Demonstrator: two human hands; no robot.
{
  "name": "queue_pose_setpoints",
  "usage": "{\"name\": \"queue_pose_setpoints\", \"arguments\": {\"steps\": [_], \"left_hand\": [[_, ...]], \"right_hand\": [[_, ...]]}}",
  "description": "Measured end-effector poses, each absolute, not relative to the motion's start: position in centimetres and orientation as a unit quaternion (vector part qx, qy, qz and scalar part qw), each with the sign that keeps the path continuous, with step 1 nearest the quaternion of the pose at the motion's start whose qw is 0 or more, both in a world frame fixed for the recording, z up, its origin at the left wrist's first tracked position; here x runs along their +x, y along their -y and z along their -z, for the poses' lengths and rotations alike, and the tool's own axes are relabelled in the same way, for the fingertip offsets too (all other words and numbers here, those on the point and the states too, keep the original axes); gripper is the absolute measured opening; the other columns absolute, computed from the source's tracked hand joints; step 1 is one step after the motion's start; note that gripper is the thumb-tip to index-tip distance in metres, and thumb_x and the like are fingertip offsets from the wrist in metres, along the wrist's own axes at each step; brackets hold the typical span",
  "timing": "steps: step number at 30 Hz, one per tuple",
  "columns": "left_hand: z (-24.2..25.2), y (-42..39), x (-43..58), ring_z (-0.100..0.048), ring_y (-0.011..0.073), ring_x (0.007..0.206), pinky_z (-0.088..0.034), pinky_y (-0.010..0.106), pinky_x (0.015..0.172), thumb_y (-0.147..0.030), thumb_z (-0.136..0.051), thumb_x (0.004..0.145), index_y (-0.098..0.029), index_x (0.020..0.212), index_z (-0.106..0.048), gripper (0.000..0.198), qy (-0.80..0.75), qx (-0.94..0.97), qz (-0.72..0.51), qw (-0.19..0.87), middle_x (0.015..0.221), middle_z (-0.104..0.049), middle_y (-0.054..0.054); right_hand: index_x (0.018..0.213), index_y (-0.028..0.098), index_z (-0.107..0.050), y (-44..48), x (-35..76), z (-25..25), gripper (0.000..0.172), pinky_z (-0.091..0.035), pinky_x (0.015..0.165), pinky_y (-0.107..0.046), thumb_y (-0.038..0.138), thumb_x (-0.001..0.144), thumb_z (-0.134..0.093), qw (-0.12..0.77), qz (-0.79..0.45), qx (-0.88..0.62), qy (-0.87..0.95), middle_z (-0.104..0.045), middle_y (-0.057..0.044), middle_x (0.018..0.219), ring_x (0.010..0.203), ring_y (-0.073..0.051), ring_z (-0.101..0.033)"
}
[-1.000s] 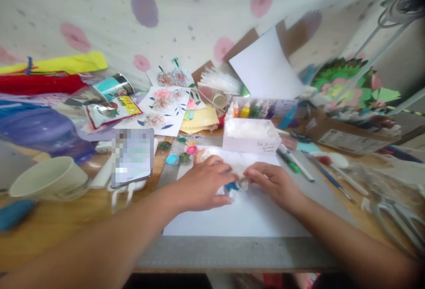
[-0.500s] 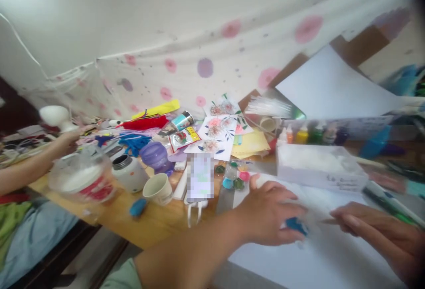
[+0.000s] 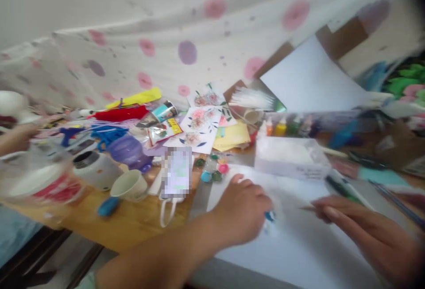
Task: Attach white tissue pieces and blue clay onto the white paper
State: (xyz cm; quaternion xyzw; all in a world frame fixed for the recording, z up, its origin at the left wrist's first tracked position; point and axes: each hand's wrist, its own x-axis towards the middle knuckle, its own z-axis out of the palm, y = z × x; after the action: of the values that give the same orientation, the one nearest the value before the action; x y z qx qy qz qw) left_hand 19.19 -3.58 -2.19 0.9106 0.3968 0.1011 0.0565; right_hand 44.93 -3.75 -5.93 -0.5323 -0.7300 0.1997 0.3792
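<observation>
My left hand (image 3: 244,211) rests on a white sheet of paper (image 3: 295,244), its fingers curled round a small blue thing with white fluff (image 3: 270,216). To its right, my right hand (image 3: 361,231) lies on the same sheet, its fingers pinched on a thin stick (image 3: 307,208) that points toward the blue thing. The picture is blurred by motion. A white box of cotton (image 3: 292,157) stands just behind both hands.
Several small paint pots (image 3: 212,171), a phone (image 3: 175,171), a cream cup (image 3: 129,186), a purple jar (image 3: 128,149), a row of paint bottles (image 3: 288,126) and flower cards (image 3: 199,129) crowd the table. Pens (image 3: 345,189) lie at the right. Another person's arm (image 3: 15,140) is at far left.
The view swung left and up, then partly back right. My left hand stayed curled on the blue thing, and my right hand drew a little away from it.
</observation>
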Motion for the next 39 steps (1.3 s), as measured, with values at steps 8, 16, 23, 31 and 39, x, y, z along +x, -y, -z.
{"name": "queue_pose_setpoints", "arguments": {"steps": [8,16,23,31,39], "left_hand": [[2.8,2.8,18.3,-0.051,0.0152,0.082,-0.036,0.035,0.083,-0.003,-0.05,0.075,-0.021,0.078,-0.069,0.026,-0.382,0.903,-0.152,0.122,0.082,-0.063,0.0],[3.8,2.8,18.7,-0.049,0.016,0.083,-0.033,0.037,0.085,-0.004,-0.049,0.078,-0.024,0.09,-0.07,0.031,-0.361,0.915,-0.124,0.133,0.083,-0.057,0.001],[3.8,2.7,18.8,-0.048,0.0163,0.087,-0.028,0.041,0.092,-0.006,-0.047,0.081,-0.027,0.101,-0.066,0.035,-0.362,0.916,-0.098,0.144,0.088,-0.055,0.001],[3.6,2.8,19.2,-0.045,0.0198,0.093,-0.028,0.042,0.091,-0.01,-0.049,0.081,-0.029,0.108,-0.062,0.035,-0.383,0.912,-0.065,0.134,0.092,-0.052,0.002],[3.5,3.1,19.0,-0.043,0.0197,0.092,-0.027,0.041,0.088,-0.007,-0.047,0.079,-0.03,0.108,-0.061,0.04,-0.364,0.914,-0.123,0.13,0.098,-0.052,0.002]], "right_hand": [[0.088,0.024,-0.073,4.7,42.6,3.4,0.022,-0.056,0.069,-0.026,0.038,0.085,-0.057,0.33,-0.398,-0.457,0.724,-0.073,-0.004,0.084,0.078,-0.018,-0.069],[0.085,0.022,-0.07,4.6,41.7,4.0,0.016,-0.053,0.066,-0.025,0.03,0.085,-0.056,0.326,-0.421,-0.443,0.721,-0.071,-0.003,0.082,0.074,-0.015,-0.066],[0.084,0.021,-0.07,4.7,41.9,4.4,0.016,-0.05,0.063,-0.022,0.025,0.086,-0.055,0.343,-0.421,-0.444,0.713,-0.07,-0.002,0.08,0.073,-0.013,-0.065],[0.084,0.021,-0.069,4.6,42.0,4.6,0.015,-0.05,0.06,-0.023,0.025,0.085,-0.055,0.345,-0.403,-0.453,0.716,-0.07,-0.002,0.077,0.069,-0.014,-0.065],[0.088,0.023,-0.069,4.2,41.5,4.9,0.015,-0.053,0.067,-0.026,0.028,0.085,-0.055,0.349,-0.394,-0.472,0.707,-0.072,-0.002,0.084,0.075,-0.016,-0.067]]}}
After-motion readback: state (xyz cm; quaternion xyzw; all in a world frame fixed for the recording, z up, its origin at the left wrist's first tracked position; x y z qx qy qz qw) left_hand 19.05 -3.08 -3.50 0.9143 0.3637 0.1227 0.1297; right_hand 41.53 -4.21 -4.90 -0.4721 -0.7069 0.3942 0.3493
